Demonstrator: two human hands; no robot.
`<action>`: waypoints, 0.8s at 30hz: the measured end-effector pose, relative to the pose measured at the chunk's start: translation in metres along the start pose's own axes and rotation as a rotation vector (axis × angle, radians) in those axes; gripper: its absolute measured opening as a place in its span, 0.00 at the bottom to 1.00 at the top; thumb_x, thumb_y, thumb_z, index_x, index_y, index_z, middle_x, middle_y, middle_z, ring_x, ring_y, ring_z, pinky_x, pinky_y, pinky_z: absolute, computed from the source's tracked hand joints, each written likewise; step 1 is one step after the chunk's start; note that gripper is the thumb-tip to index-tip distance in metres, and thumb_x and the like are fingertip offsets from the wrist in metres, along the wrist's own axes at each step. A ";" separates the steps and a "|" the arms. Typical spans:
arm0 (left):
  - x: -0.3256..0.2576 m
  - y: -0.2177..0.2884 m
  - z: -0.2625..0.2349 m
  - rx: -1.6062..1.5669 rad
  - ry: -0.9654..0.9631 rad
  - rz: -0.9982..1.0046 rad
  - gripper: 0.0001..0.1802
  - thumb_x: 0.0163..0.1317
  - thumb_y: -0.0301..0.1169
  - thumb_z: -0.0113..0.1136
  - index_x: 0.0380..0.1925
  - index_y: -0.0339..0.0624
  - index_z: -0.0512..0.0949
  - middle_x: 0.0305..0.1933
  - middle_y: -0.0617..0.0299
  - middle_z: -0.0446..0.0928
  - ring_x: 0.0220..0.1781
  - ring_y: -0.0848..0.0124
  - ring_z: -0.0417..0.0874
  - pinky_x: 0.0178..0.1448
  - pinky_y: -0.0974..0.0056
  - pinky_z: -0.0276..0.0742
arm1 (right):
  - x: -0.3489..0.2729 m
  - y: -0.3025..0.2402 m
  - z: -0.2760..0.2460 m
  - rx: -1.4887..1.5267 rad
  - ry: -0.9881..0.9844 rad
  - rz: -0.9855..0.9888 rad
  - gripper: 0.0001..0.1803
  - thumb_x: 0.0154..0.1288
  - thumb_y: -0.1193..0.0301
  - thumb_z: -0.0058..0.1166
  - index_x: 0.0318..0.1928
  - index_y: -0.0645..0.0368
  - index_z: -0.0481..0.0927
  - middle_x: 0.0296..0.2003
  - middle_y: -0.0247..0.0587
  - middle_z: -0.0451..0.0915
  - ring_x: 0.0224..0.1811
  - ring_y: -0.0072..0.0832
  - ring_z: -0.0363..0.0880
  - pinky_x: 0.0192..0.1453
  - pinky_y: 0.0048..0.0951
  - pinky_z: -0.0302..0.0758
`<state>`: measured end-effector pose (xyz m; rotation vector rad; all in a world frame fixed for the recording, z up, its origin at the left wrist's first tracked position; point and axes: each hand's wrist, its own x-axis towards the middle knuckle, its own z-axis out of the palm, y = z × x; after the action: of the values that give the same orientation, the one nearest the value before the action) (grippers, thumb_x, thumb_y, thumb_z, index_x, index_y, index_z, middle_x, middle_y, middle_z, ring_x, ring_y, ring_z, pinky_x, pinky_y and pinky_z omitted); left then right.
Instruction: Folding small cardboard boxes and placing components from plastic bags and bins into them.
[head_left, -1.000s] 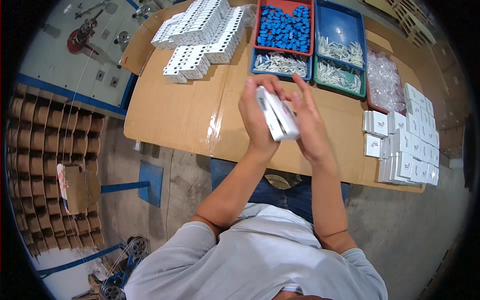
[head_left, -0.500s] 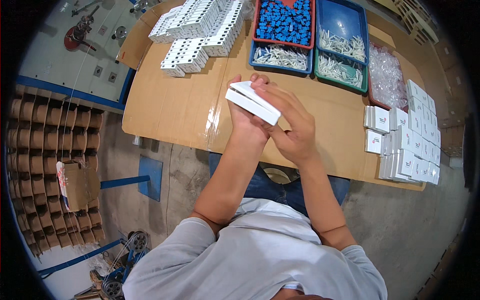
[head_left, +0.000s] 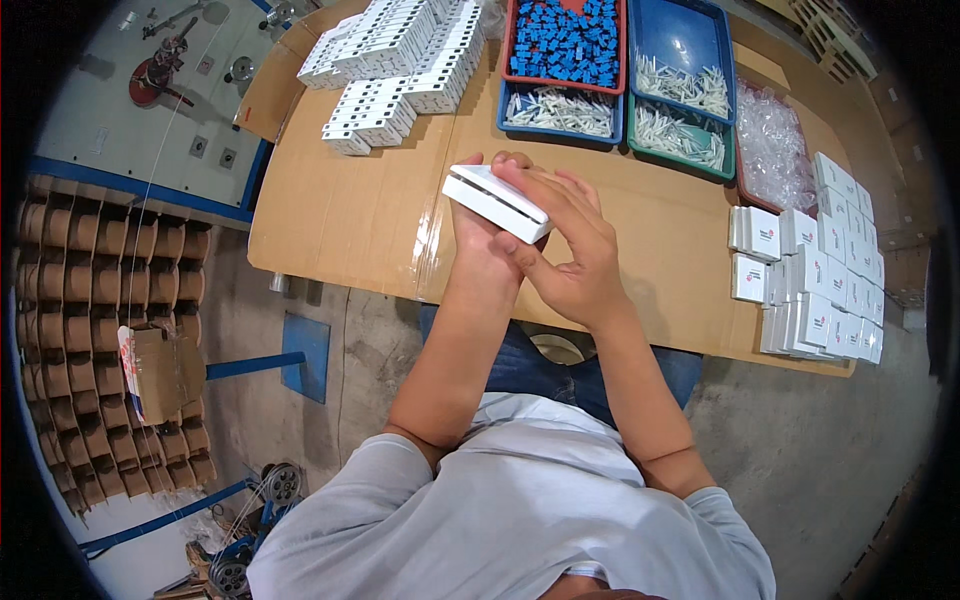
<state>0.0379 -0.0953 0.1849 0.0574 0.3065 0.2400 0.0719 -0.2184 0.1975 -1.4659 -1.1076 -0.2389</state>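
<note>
A flat white rectangular plastic case (head_left: 492, 208) is held above the near part of the table. Along its side facing me runs a narrow dark gap between the lid and the lower half. My left hand (head_left: 478, 238) cradles it from below, its fingers mostly hidden behind the case. From the right, my right hand (head_left: 578, 245) lies over the lid with its fingers, while its thumb sits at the near right corner. What is inside the case cannot be seen.
Stacked white units (head_left: 405, 75) stand at the back left of the cardboard-covered table (head_left: 340, 220). At the back, a red tray (head_left: 507, 50) holds blue parts; blue trays (head_left: 640, 40) and a green tray (head_left: 725, 165) hold white pieces. Clear plastic bags (head_left: 775, 150) and stacked white boxes (head_left: 825, 260) are right.
The gap between the case's lid and lower half has narrowed. Both hands have shifted slightly left with the case.
</note>
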 end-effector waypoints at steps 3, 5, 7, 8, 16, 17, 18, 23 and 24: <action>0.004 0.006 -0.013 -0.021 -0.059 -0.090 0.13 0.66 0.47 0.57 0.31 0.52 0.74 0.33 0.70 0.76 0.38 0.71 0.80 0.44 0.65 0.78 | -0.001 -0.002 -0.001 -0.035 -0.053 0.046 0.28 0.61 0.69 0.66 0.63 0.55 0.80 0.62 0.39 0.82 0.66 0.37 0.78 0.73 0.50 0.63; 0.003 0.000 -0.017 -0.008 -0.058 -0.006 0.13 0.66 0.47 0.57 0.32 0.52 0.74 0.33 0.70 0.76 0.38 0.71 0.80 0.45 0.64 0.78 | -0.003 0.002 0.000 -0.097 -0.126 0.013 0.29 0.61 0.69 0.65 0.65 0.53 0.79 0.64 0.36 0.81 0.68 0.37 0.76 0.75 0.56 0.59; 0.002 0.000 -0.021 0.005 -0.055 0.080 0.13 0.65 0.47 0.57 0.32 0.52 0.74 0.34 0.70 0.76 0.39 0.71 0.80 0.45 0.64 0.78 | -0.004 0.003 0.001 -0.101 -0.152 0.025 0.29 0.62 0.69 0.64 0.65 0.53 0.79 0.64 0.36 0.81 0.69 0.37 0.76 0.76 0.57 0.58; 0.002 0.003 -0.024 -0.005 -0.068 0.060 0.13 0.65 0.47 0.56 0.32 0.52 0.74 0.34 0.70 0.76 0.39 0.71 0.80 0.45 0.64 0.77 | -0.004 0.003 0.001 -0.106 -0.176 0.038 0.28 0.63 0.69 0.64 0.65 0.52 0.79 0.64 0.36 0.81 0.69 0.37 0.75 0.77 0.57 0.56; -0.004 0.012 0.005 0.112 0.009 0.182 0.19 0.69 0.51 0.51 0.28 0.50 0.69 0.29 0.67 0.72 0.34 0.69 0.75 0.42 0.65 0.72 | 0.002 -0.004 -0.009 0.145 -0.216 0.111 0.30 0.61 0.62 0.70 0.63 0.56 0.79 0.68 0.45 0.75 0.72 0.43 0.72 0.77 0.54 0.61; -0.007 0.011 0.009 0.225 -0.008 0.312 0.20 0.70 0.51 0.49 0.27 0.50 0.68 0.28 0.66 0.71 0.32 0.70 0.72 0.41 0.64 0.71 | 0.002 -0.003 -0.010 0.273 -0.208 0.135 0.30 0.61 0.60 0.71 0.62 0.57 0.80 0.69 0.49 0.73 0.73 0.45 0.71 0.76 0.51 0.64; -0.007 0.010 0.014 0.337 -0.031 0.442 0.21 0.72 0.52 0.47 0.27 0.50 0.67 0.27 0.65 0.69 0.30 0.70 0.69 0.40 0.63 0.70 | 0.003 -0.002 -0.010 0.268 -0.207 0.123 0.30 0.61 0.60 0.71 0.62 0.57 0.80 0.69 0.49 0.73 0.73 0.45 0.71 0.76 0.51 0.64; -0.014 0.004 0.030 0.501 -0.060 0.646 0.23 0.76 0.49 0.41 0.25 0.45 0.64 0.24 0.62 0.65 0.30 0.69 0.68 0.41 0.63 0.69 | 0.001 -0.005 -0.002 0.461 -0.092 0.220 0.23 0.64 0.59 0.70 0.52 0.60 0.82 0.70 0.56 0.71 0.73 0.48 0.70 0.76 0.44 0.65; -0.018 0.002 0.032 0.499 -0.058 0.660 0.23 0.76 0.49 0.41 0.25 0.45 0.64 0.24 0.62 0.65 0.30 0.69 0.68 0.41 0.63 0.69 | 0.000 -0.008 0.000 0.469 -0.102 0.214 0.23 0.64 0.59 0.70 0.52 0.60 0.82 0.70 0.56 0.71 0.73 0.48 0.70 0.76 0.44 0.65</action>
<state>0.0308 -0.0984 0.2205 0.6638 0.2762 0.8106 0.0660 -0.2197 0.2034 -1.1684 -0.9942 0.2362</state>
